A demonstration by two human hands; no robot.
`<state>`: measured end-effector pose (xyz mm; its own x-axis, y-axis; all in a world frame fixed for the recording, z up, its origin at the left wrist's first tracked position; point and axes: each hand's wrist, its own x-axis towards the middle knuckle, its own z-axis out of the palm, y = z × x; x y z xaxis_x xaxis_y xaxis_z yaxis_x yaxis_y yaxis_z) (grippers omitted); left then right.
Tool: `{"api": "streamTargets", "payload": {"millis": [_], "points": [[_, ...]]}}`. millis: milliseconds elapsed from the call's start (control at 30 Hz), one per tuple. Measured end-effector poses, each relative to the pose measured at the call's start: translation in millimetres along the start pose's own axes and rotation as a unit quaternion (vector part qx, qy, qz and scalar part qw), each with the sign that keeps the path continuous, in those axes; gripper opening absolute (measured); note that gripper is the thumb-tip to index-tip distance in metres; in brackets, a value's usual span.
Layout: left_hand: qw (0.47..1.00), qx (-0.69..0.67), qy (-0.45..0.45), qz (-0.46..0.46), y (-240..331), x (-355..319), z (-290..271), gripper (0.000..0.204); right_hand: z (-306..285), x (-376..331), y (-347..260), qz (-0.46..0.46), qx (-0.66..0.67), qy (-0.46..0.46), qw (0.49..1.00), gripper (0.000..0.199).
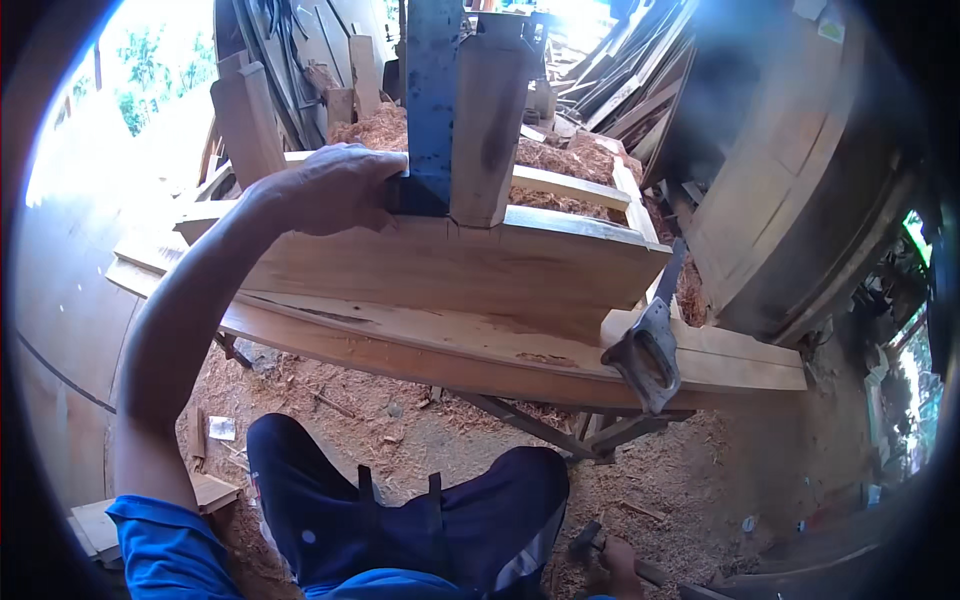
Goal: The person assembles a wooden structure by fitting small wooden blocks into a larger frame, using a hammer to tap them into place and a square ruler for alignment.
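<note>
My left hand (335, 190) grips the foot of a blue metal clamp bar (432, 100) where it meets a light wooden frame (480, 265). A short upright wooden piece (488, 130) stands against the bar's right side. The frame rests on a long plank (420, 345) laid across metal trestle legs. My right hand (612, 568) is low at the bottom edge, closed on the handle of a dark-headed tool that looks like a hammer (588, 542). A handsaw with a grey handle (648, 352) lies on the plank's right end.
Sawdust and shavings cover the ground (400, 420) and heap behind the frame (560, 160). Stacked boards (630, 80) lean at the back. A large curved wooden structure (790, 200) stands at right, and a curved wooden wall (70, 300) at left. Wood offcuts (100, 520) lie lower left.
</note>
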<state>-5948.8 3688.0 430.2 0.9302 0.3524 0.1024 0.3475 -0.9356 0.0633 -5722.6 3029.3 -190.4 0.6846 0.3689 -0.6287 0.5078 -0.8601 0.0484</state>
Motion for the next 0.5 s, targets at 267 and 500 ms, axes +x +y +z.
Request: {"api": "streamTargets", "payload": {"millis": [267, 500], "points": [[0.999, 0.047, 0.009, 0.021, 8.9, -1.5, -0.3, 0.043, -226.3, -160.6, -77.9, -0.050, 0.089, -0.034, 0.994, 0.053], [0.998, 0.029, -0.006, 0.053, 14.5, 7.5, 0.8, 0.044, -526.4, -287.8, -178.4, -0.353, 0.136, 0.527, 0.761, 0.027]]}}
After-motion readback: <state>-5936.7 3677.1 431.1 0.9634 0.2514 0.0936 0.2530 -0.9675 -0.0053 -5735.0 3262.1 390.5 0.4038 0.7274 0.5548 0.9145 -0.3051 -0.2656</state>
